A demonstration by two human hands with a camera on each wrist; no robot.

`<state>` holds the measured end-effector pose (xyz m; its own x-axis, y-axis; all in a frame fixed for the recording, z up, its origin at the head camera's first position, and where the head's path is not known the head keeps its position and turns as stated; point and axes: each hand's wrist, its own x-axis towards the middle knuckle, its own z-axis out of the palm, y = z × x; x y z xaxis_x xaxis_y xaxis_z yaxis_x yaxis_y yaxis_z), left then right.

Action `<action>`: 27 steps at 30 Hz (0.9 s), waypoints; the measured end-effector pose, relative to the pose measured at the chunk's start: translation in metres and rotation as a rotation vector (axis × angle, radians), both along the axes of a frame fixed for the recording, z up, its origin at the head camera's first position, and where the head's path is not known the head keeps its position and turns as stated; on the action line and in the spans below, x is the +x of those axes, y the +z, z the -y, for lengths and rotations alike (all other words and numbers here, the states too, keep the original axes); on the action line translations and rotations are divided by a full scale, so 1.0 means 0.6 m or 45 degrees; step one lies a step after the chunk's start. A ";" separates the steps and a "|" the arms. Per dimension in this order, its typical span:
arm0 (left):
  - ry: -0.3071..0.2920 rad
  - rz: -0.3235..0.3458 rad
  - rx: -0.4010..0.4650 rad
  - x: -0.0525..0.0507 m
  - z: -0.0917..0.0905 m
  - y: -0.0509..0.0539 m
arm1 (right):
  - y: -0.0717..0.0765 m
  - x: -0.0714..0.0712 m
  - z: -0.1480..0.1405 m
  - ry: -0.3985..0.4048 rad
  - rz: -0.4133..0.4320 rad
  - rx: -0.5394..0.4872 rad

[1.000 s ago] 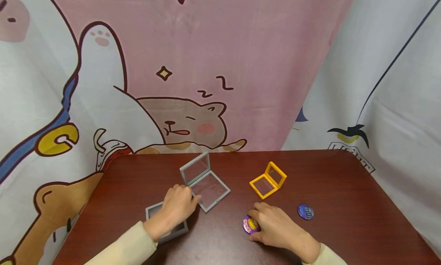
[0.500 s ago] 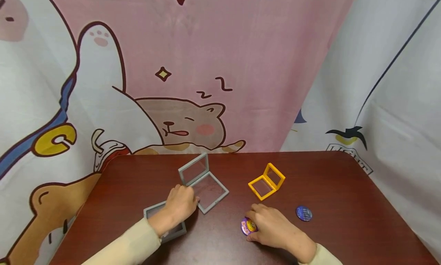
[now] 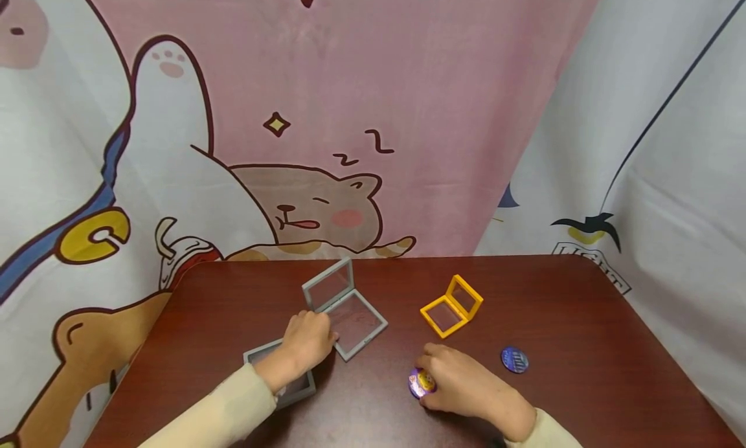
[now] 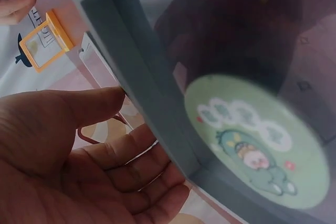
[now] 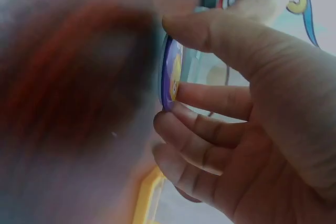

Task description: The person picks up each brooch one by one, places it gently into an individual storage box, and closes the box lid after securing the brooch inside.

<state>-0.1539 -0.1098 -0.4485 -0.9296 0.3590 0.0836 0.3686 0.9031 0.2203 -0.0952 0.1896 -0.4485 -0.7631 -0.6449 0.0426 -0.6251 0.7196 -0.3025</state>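
My right hand (image 3: 460,381) pinches a purple round button badge (image 3: 421,382) by its edge, low over the table. In the right wrist view, the thumb is on one side of the badge (image 5: 171,74) and the fingertips on the other. My left hand (image 3: 305,340) lies between two grey display frames, fingers loosely bent. Under its wrist is a closed grey frame (image 3: 296,394); the left wrist view shows a green round badge (image 4: 257,142) inside it. Its fingers reach the near left side of an open grey frame (image 3: 373,335); whether they touch it is hard to tell.
A small yellow frame (image 3: 460,323) stands open beyond the right hand. To the right of that hand lies a blue round badge (image 3: 515,360). The brown table (image 3: 559,292) ends at a printed cloth backdrop (image 3: 454,111).
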 end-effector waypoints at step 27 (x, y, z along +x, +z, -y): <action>-0.003 0.104 0.058 0.005 0.002 0.008 | 0.041 -0.023 -0.009 -0.120 -0.137 -0.195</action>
<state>-0.1511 -0.1108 -0.4438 -0.9331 0.3587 0.0243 0.3499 0.8905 0.2907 -0.1090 0.1949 -0.4236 -0.8053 -0.5509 0.2192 -0.5920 0.7270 -0.3479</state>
